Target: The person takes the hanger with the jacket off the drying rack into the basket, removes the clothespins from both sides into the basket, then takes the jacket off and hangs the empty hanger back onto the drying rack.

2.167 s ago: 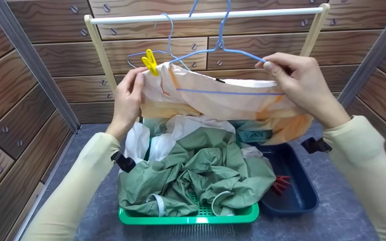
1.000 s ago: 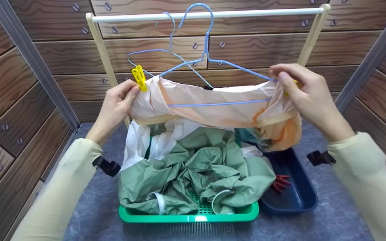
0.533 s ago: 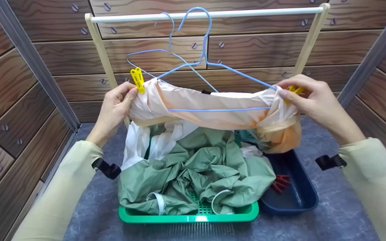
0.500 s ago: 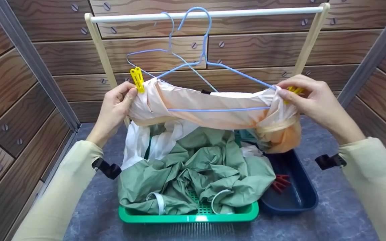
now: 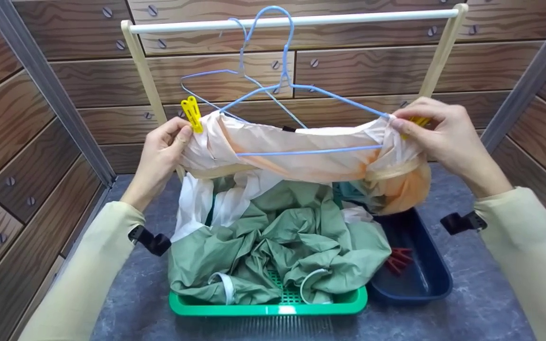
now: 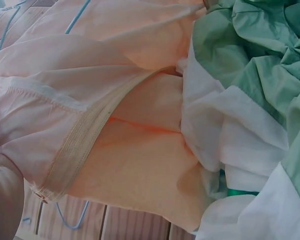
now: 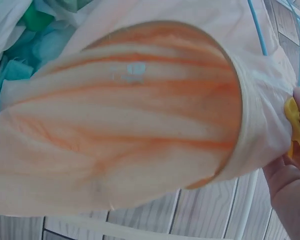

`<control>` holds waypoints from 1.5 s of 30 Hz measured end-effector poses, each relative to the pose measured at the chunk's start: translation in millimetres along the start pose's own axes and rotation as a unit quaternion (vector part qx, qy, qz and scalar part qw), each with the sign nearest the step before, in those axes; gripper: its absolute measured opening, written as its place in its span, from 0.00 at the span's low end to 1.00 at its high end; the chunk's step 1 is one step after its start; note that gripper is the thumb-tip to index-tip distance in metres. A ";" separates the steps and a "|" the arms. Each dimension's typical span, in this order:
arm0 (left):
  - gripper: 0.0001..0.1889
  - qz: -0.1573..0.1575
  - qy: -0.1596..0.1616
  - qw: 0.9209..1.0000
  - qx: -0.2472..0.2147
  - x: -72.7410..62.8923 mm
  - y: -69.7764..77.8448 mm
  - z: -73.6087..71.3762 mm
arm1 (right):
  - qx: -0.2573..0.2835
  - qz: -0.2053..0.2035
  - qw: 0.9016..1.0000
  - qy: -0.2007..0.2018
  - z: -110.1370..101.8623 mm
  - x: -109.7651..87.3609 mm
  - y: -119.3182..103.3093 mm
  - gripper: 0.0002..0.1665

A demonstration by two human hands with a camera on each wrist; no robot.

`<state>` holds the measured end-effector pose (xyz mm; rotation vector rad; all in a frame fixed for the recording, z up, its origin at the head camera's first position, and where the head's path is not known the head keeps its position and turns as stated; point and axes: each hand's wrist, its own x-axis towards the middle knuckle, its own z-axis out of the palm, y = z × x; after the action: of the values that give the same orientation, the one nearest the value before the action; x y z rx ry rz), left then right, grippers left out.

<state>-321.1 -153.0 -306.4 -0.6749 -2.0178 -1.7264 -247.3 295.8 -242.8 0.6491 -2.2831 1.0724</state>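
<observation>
A pale peach garment hangs across a blue wire hanger; the hanger's lower bar shows in front of the cloth. My left hand pinches the garment's left end, just below an upright yellow clothespin. At the other end my right hand pinches the cloth by the hanger's tip. A second yellow clothespin sits there, partly hidden by my fingers. In the left wrist view a tan band edges an opening in the cloth. The hanger's hook stands in front of the white rail; I cannot tell whether they touch.
Below lies a green basket heaped with green and white clothes. A dark blue tub with red clothespins stands to its right. Another hanger hangs on the rail, behind mine. Wood-patterned panels enclose the sides and back.
Over two seconds the hanger and garment have come down and leftward, the hook now wholly in view. My left hand has moved down and left; the right-hand clothespin has come into sight.
</observation>
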 end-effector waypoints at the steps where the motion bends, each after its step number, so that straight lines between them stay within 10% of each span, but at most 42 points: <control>1: 0.12 0.000 0.001 1.000 0.002 -0.2 0.9 -0.7 | -0.001 -0.004 1.000 0.009 0.2 1.9 -1.1 0.09; 20: 0.12 0.047 0.012 0.994 0.096 10.9 20.4 -13.7 | -0.070 -0.060 0.993 0.071 -2.5 34.0 -6.4 0.07; 38: 0.10 0.027 0.067 0.997 -0.018 30.1 53.5 -13.9 | -0.026 -0.049 0.997 0.054 -16.2 61.6 -30.4 0.12; 45: 0.11 0.023 0.084 0.996 -0.023 29.8 55.6 -17.4 | 0.053 0.009 0.998 0.015 -19.9 70.9 0.2 0.25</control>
<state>-312.2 -160.4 -242.0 -0.5665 -1.8406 -1.7469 -295.1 298.0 -186.8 0.6513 -2.2231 1.2093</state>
